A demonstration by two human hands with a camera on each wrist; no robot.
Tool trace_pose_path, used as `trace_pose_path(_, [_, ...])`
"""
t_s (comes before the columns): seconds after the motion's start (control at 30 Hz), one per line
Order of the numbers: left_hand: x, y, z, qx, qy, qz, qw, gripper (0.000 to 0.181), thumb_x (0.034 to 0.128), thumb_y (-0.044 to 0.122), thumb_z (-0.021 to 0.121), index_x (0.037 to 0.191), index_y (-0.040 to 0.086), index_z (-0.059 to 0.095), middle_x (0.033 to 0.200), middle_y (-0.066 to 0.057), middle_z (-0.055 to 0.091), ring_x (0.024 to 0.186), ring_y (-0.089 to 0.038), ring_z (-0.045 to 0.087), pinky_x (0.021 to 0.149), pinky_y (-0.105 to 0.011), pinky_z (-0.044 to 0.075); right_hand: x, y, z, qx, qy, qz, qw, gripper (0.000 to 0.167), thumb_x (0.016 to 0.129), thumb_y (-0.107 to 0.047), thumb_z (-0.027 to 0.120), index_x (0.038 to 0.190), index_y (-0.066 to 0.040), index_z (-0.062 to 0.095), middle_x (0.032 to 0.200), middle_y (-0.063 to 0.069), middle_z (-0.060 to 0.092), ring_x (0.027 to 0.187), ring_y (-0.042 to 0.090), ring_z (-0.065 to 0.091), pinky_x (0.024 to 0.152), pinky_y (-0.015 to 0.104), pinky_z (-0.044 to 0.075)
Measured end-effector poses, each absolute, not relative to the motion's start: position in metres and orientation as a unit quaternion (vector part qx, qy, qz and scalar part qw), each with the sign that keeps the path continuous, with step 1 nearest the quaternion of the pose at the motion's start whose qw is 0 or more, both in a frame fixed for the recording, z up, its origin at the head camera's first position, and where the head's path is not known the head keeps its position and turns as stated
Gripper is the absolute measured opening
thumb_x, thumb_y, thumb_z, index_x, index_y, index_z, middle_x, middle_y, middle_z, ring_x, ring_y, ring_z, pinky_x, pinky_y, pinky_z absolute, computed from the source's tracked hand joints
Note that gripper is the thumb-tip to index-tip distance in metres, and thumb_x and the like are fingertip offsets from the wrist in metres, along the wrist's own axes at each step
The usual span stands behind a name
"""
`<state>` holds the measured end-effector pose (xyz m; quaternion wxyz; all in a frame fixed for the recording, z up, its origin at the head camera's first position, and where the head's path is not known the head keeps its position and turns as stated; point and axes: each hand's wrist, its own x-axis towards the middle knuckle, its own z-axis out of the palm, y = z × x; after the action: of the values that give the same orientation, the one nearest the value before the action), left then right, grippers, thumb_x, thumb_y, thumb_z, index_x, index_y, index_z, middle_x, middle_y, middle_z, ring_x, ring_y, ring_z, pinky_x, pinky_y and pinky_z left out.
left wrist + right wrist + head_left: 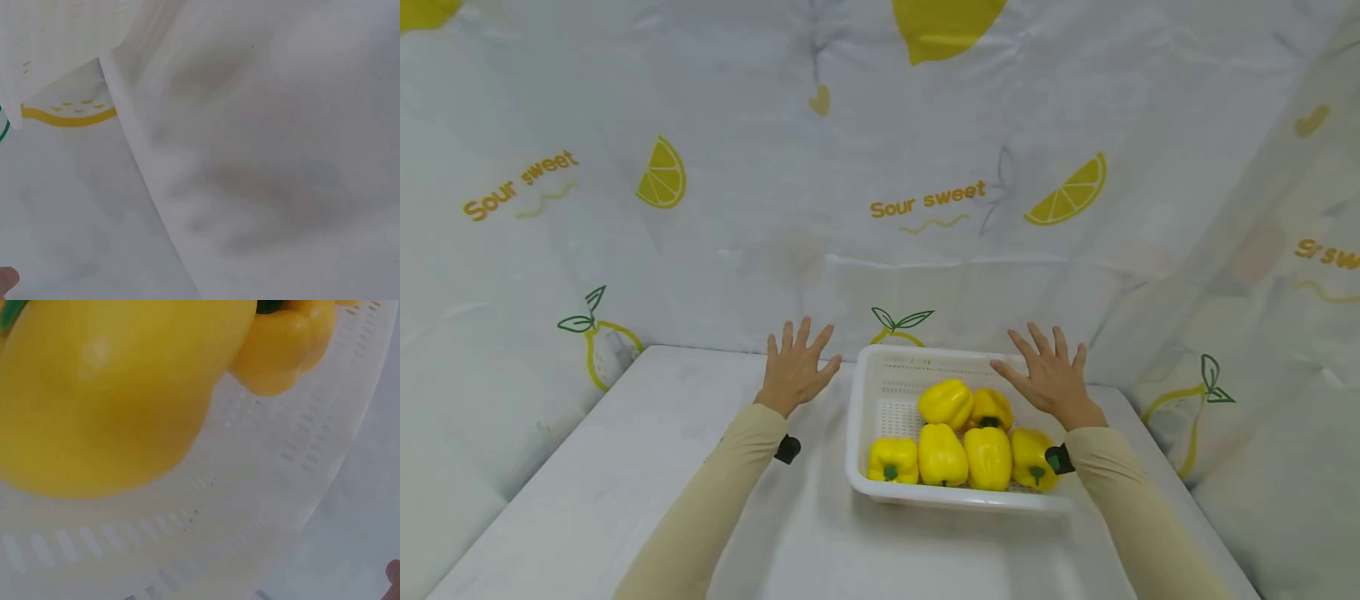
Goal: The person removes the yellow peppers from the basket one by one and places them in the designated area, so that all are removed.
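Note:
In the head view my left hand (796, 372) is held with its fingers straight and spread, to the left of a white plastic basket (855, 417). My right hand (1049, 382), fingers likewise spread, hovers over the basket's back right part. Neither hand holds anything. Several yellow bell peppers (943, 455) with green stems lie inside the basket. The right wrist view has one large bell pepper (112, 394) close up, with the perforated basket wall beside it. Only a fingertip (7, 279) shows in the left wrist view, and part of one at the right wrist view's lower right corner.
The basket stands on a white-covered table (625, 442). Behind and at the sides hangs a white curtain (760, 217) printed with lemons and lettering; the table's back edge runs along it. Dark wrist cameras (787, 449) are worn at both sleeve cuffs.

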<state>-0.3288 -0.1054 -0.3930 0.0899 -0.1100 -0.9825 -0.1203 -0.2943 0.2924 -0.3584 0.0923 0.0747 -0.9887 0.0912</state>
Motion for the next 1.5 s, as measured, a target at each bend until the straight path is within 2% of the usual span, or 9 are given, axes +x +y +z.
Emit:
trace_pose_path(0.37, [-0.320,-0.100,-0.389,-0.126,-0.979,-0.137,0.083,0.064,0.1007,0.052,0.038,0.158,0.025,0.026,0.165,-0.019,0.018,0.151,-0.045,0.016,0.120,-0.065,0.012,-0.286,0.295,-0.355,0.076,-0.987,0.097,0.098,0.082,0.095,-0.066,0.043,0.155,-0.011,0.030,0.162,0.026,0.015,0.145,0.058,0.004,0.108,0.081,0.000])
trace_pose_path(0.83, [-0.306,-0.092,-0.392,-0.167,-0.965,-0.153,0.132,0.061,0.0987,0.048,0.046,0.150,0.016,0.042,0.155,-0.021,0.038,0.140,-0.043,0.038,0.116,-0.057,0.032,-0.267,0.303,-0.347,0.077,-0.987,0.107,0.089,0.082,0.096,-0.065,0.042,0.155,-0.010,0.028,0.161,0.028,0.015,0.144,0.059,0.008,0.109,0.079,0.005])
trace_pose_path(1.5, [-0.279,-0.073,-0.397,-0.195,-0.945,-0.227,0.134,0.059,0.0973,0.046,0.053,0.147,0.016,0.046,0.152,-0.017,0.044,0.139,-0.038,0.042,0.115,-0.056,0.035,-0.235,0.306,-0.343,0.090,-0.982,0.144,0.077,0.078,0.098,-0.058,0.045,0.154,-0.004,0.029,0.159,0.033,0.016,0.142,0.061,0.011,0.109,0.078,0.009])
